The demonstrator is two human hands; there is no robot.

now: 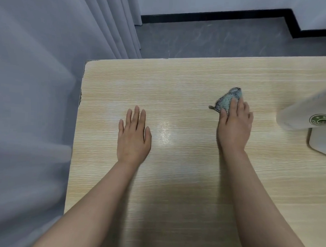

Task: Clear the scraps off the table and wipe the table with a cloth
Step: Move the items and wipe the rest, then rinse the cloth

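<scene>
While wiping, cloth (pixel 228 101) mid-table (pixel 179 79).

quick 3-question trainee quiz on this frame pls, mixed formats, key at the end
1. True or false: the left hand lies flat on the table, fingers straight, holding nothing.
2. Multiple choice: where is the cloth?
A. Bunched under the fingers of the right hand
B. Hanging off the table's edge
C. Under the left hand
3. Fill in: the white cup with the green logo is at the table's ____ side.

Key: 1 true; 2 A; 3 right
</scene>
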